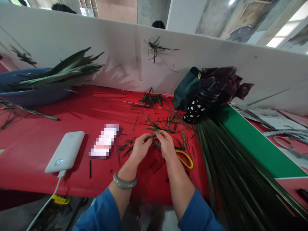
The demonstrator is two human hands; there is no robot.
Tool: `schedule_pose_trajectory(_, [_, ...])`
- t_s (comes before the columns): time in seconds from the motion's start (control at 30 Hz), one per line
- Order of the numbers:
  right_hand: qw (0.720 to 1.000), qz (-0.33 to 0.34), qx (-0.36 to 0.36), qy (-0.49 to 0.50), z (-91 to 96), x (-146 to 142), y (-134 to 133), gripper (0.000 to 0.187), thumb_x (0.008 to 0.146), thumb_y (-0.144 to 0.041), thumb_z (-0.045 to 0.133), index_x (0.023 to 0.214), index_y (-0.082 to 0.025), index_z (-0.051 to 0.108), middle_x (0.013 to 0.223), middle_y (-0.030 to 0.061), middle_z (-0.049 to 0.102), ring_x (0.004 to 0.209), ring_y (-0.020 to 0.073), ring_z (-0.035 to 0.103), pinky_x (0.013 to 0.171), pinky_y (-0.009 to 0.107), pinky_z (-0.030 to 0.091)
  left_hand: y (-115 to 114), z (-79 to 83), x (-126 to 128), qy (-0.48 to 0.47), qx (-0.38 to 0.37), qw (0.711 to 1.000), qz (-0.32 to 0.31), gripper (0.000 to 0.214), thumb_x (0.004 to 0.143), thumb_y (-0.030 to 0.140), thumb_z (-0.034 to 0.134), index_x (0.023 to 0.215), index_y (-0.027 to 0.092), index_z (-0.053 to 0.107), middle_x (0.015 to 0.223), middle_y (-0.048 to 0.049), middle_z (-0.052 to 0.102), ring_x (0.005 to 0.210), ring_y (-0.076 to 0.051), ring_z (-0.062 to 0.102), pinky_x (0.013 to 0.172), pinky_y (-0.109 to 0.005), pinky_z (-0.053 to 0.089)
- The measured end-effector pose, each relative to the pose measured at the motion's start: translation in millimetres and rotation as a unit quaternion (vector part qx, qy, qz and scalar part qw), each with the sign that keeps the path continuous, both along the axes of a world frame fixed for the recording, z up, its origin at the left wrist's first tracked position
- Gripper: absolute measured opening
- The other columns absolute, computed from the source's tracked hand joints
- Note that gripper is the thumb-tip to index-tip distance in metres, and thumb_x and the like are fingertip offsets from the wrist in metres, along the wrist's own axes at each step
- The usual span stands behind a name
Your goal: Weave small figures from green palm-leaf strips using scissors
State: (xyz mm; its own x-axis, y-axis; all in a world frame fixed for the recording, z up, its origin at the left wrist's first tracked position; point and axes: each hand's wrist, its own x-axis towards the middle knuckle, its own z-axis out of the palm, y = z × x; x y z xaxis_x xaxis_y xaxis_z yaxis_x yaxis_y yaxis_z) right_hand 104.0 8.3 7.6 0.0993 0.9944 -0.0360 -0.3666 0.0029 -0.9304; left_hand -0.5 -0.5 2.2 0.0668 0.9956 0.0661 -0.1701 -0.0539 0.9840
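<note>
The blurred card (104,141) is unreadable; left hand (141,147) and right hand (166,145) both pinch, seemingly, one green leaf strip (154,132).

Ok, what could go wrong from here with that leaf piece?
The thin leaf strip pinched between left hand and right hand might tear or drop among the scraps. The scissors lie beside the right wrist and could get knocked. The power bank cable hangs off the table edge, a possible snag.
</note>
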Motion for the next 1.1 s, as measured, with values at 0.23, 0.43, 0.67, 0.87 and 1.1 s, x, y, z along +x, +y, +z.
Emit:
schedule_pose_trajectory(0.23, [1.000, 0.008, -0.022, -0.011, 1.0, -0.1, -1.1, 0.023, 0.062, -0.036, 0.062, 0.064, -0.018, 0.048, 0.053, -0.0055, 0.047, 0.045, 0.0079, 0.043, 0.042, 0.021, 0.037, -0.9, -3.2, -0.6, 0.002, 0.013, 0.999, -0.033, 0.016, 0.070, 0.023, 0.052, 0.080, 0.014, 0.060, 0.068, -0.0014, 0.058, 0.060, -0.010, 0.051, 0.061, -0.023, 0.043])
schedule_pose_trajectory(0.43, [0.999, -0.014, 0.014, -0.033, 0.4, -0.1, 0.0, 0.021, 0.064, -0.035, 0.061, 0.062, -0.018, 0.048, 0.057, -0.0043, 0.049, 0.049, 0.0076, 0.043, 0.045, 0.020, 0.037, 1.5, -5.7, -0.7, -0.001, -0.004, 1.000, -0.011, 0.012, 0.070, 0.022, 0.052, 0.077, 0.014, 0.057, 0.065, 0.0001, 0.056, 0.058, -0.010, 0.051, 0.059, -0.023, 0.043])
schedule_pose_trajectory(0.67, [0.999, 0.009, -0.019, -0.024, 6.4, -1.4, -3.7, 0.022, 0.063, -0.037, 0.060, 0.063, -0.019, 0.047, 0.053, -0.0050, 0.048, 0.041, 0.0079, 0.041, 0.039, 0.022, 0.036, -0.4, -1.3, -0.9, 0.012, 0.015, 0.999, -0.048, 0.010, 0.070, 0.023, 0.052, 0.072, 0.015, 0.056, 0.062, 0.0008, 0.054, 0.057, -0.010, 0.050, 0.059, -0.022, 0.042])
schedule_pose_trajectory(0.87, [0.999, 0.007, -0.019, -0.033, 4.0, -4.8, -3.4, 0.021, 0.063, -0.035, 0.060, 0.062, -0.020, 0.045, 0.048, -0.0067, 0.043, 0.040, 0.0070, 0.038, 0.039, 0.020, 0.033, -1.8, 0.0, -0.8, 0.001, 0.005, 0.998, -0.058, 0.013, 0.070, 0.025, 0.053, 0.075, 0.015, 0.059, 0.067, -0.0012, 0.058, 0.062, -0.011, 0.052, 0.064, -0.024, 0.044])
schedule_pose_trajectory(1.1, [0.999, -0.006, -0.026, -0.027, 5.3, -3.6, -3.0, 0.020, 0.063, -0.035, 0.059, 0.064, -0.020, 0.047, 0.053, -0.0053, 0.048, 0.042, 0.0078, 0.039, 0.040, 0.021, 0.036, -0.3, -3.9, 0.4, -0.004, 0.009, 0.999, -0.039, 0.013, 0.070, 0.026, 0.054, 0.076, 0.015, 0.059, 0.067, -0.0003, 0.057, 0.061, -0.010, 0.051, 0.063, -0.024, 0.043])
